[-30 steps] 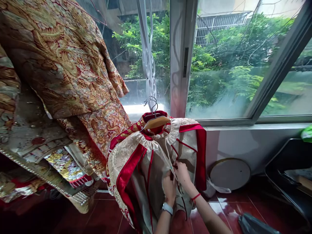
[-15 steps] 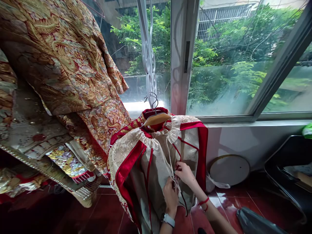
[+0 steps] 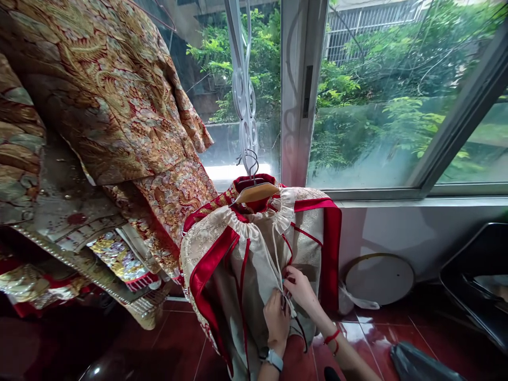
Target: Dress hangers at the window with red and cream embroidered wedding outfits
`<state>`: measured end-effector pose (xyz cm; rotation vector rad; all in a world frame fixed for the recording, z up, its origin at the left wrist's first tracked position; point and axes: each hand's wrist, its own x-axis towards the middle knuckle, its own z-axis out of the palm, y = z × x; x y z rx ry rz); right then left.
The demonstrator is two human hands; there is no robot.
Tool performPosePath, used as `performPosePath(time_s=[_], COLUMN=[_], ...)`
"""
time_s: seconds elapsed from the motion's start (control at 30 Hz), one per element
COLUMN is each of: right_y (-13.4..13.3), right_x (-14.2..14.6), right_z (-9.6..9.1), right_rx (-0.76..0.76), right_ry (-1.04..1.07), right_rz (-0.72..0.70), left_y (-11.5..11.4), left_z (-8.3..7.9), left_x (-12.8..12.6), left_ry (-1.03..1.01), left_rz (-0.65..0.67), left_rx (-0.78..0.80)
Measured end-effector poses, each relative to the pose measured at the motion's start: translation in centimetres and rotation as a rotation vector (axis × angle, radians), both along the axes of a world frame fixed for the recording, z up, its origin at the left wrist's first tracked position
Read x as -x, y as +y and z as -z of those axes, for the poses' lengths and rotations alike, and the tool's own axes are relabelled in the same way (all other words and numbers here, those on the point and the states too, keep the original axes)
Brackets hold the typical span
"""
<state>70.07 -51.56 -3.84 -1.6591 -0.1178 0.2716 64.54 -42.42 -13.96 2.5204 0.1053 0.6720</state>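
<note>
A cream garment (image 3: 254, 248) with wide red bands and a gathered white collar hangs on a wooden hanger (image 3: 257, 193) in front of me. White drawstrings (image 3: 275, 248) run down from its collar into my fingers. My left hand (image 3: 277, 315), wearing a watch, is closed around the strings at the garment's front. Just above and to the right, my right hand (image 3: 298, 286) pinches them, a red bracelet on its wrist. A thin dark cord (image 3: 301, 328) dangles below my hands. The exact spot between my fingertips is partly hidden.
Gold and red patterned garments (image 3: 130, 111) hang close on the left. Behind are a white metal stand (image 3: 243, 95) and a sliding window (image 3: 365, 132). A round pale board (image 3: 380, 278) leans against the wall, near a black chair (image 3: 472, 264) and a dark plastic bag (image 3: 420, 362).
My view has shifted slightly, so the scene sits a little differently. Both hands stay together on the drawstrings, with only small finger movement.
</note>
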Motion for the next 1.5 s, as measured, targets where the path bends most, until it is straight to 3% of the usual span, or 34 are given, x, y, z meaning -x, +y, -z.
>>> performPosePath(time_s=[0.1,0.27,0.37,0.47,0.63,0.73,0.87,1.1,1.23,1.37,1.43,1.5], right_y=[0.3,1.7,2.0,2.0,2.7,3.0,3.1,3.1,1.7,0.3,0.1,0.2], right_x=[-0.5,0.1,0.6,0.4,-0.8,-1.1,-1.1,-1.5,-2.1,-1.9,-1.5,-0.8], right_z=[-0.2,-1.1,-2.3,-5.0,-11.1,-13.2,-13.7,-12.5,-11.6,-12.1,-12.5,-12.8], right_rx=[0.05,-0.243,-0.318,-0.345,-0.41,-0.445,-0.494,-0.49,-0.321,-0.177,0.012,0.312], right_ry=[-0.032,0.051,0.047,-0.02,-0.173,-0.19,-0.168,-0.202,-0.235,-0.364,-0.486,-0.559], right_rz=[-0.025,0.085,0.139,0.176,0.192,0.177,0.147,0.096,-0.082,-0.211,-0.229,-0.191], left_y=[0.1,0.4,0.5,0.4,0.6,1.5,2.6,2.8,2.6,2.3,2.3,2.6], left_z=[0.0,-1.3,-1.6,-1.4,-1.1,-1.3,-1.4,-2.1,-5.4,-11.9,-15.3,-17.9], left_x=[0.0,-0.5,-0.8,-0.9,-0.9,-1.1,-1.4,-1.3,-0.8,-1.9,-3.1,-4.2], left_ry=[-0.01,-0.009,0.002,0.021,-0.004,-0.021,-0.019,0.038,-0.037,-0.258,-0.232,-0.114], left_rz=[0.002,-0.014,-0.002,0.025,0.036,0.031,0.037,0.066,0.078,0.025,0.076,0.161], left_rx=[-0.028,0.017,0.046,0.065,0.122,0.145,0.144,0.244,0.437,0.777,0.935,1.104])
